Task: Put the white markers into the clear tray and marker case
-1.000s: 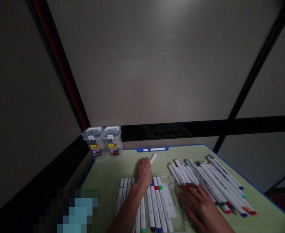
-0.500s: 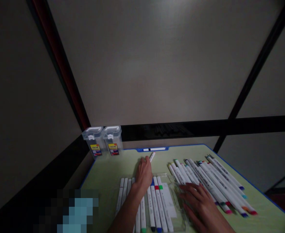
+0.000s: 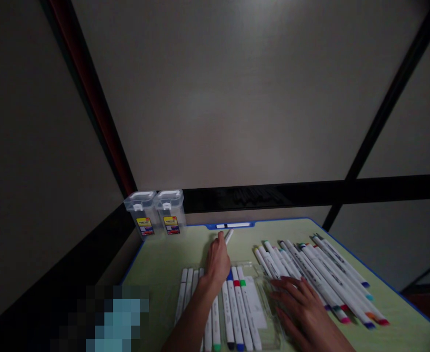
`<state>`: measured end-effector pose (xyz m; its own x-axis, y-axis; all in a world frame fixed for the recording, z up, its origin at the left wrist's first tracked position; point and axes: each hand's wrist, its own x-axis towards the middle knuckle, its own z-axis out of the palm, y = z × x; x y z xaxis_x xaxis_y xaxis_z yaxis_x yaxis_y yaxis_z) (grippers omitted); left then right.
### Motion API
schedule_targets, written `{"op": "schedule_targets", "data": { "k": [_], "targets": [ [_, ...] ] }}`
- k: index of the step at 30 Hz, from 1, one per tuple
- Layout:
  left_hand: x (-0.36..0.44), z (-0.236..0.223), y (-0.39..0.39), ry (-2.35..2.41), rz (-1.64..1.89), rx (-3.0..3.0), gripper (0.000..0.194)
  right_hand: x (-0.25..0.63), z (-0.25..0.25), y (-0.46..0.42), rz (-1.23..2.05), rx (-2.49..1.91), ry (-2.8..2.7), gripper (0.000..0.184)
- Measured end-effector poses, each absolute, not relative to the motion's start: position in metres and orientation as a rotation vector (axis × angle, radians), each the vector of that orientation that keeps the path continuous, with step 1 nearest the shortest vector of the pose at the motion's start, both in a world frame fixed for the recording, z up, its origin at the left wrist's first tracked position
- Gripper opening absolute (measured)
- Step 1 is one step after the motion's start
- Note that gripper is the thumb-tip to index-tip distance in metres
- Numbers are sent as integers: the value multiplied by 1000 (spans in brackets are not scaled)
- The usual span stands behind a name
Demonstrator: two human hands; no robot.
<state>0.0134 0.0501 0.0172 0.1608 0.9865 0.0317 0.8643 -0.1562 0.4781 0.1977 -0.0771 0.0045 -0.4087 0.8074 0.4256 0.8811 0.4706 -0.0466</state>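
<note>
My left hand (image 3: 218,259) reaches across the clear plastic tray (image 3: 273,332), its fingers closed round a white marker (image 3: 229,236) whose end pokes out beyond them. Several white markers (image 3: 233,308) lie side by side in the tray, some with blue, red or green bands; my forearm covers part of the row. A white card (image 3: 255,303) shows in the tray to the right of them. My right hand (image 3: 301,308) rests at the tray's right edge with fingers spread, beside a loose pile of white markers (image 3: 321,278) with coloured ends.
Two clear lidded boxes with labels, one on the left (image 3: 143,215) and one on the right (image 3: 170,212), stand at the table's back left corner. A blue holder (image 3: 252,224) with a white pen sits on the back edge of the green table (image 3: 152,254). Behind rises a panelled wall (image 3: 237,122).
My left hand has shifted very slightly, and the marker's end has moved a little left with it. My right hand and the other markers look the same.
</note>
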Motion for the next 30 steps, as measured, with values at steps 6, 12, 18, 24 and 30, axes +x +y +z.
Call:
{"op": "schedule_targets", "data": {
  "k": [6, 12, 18, 24, 30],
  "targets": [
    [15, 17, 51, 1641, 610, 2003, 30, 198, 2, -78, -252, -1430, -2331, 25],
    [22, 12, 58, 1438, 738, 1843, 32, 200, -3, -78, -223, -1428, -2317, 24],
    [27, 0, 66, 1279, 827, 1617, 46, 198, 0, -77, -228, -1410, -2322, 24],
    [27, 3, 63, 1184, 874, 1484, 64, 198, -1, -77, -242, -1400, -2320, 25],
    [27, 8, 58, 1089, 936, 1331, 82, 199, -1, -78, -233, -1403, -2304, 25]
  ]
}}
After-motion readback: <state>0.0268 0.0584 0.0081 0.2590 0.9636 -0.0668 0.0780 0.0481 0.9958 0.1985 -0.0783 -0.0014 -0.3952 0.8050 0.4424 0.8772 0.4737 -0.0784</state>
